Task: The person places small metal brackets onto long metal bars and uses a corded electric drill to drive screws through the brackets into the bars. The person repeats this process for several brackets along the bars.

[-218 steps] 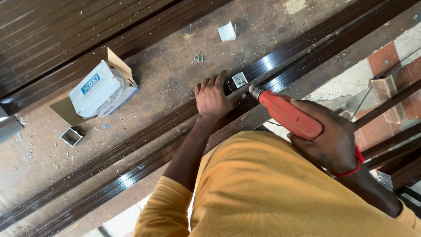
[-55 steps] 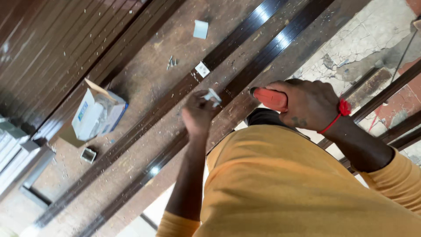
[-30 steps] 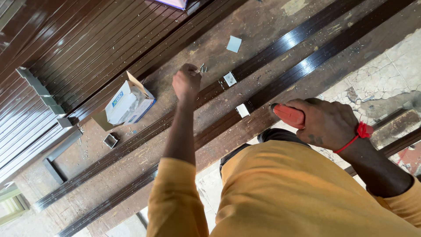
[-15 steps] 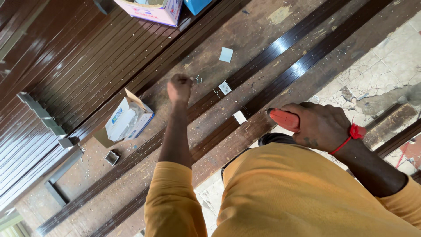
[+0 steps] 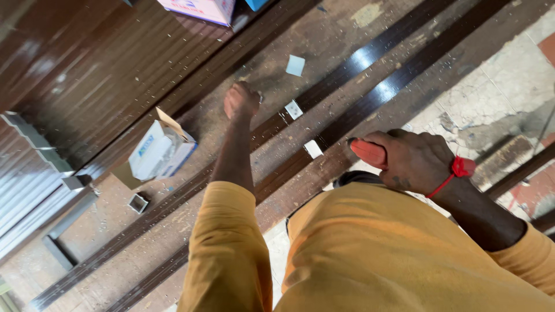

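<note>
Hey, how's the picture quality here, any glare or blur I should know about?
Head view: bright daylight, glare patches on the dark metal rails; the left hand looks slightly motion-blurred, the open cardboard box soft; the right hand on the red tool handle is sharper; the brown ribbed sheet shows soft sheen at upper left.

The left hand (image 5: 241, 99) has left the bracket (image 5: 313, 148) on the rail and reached toward eleven o'clock, fist closed.
</note>
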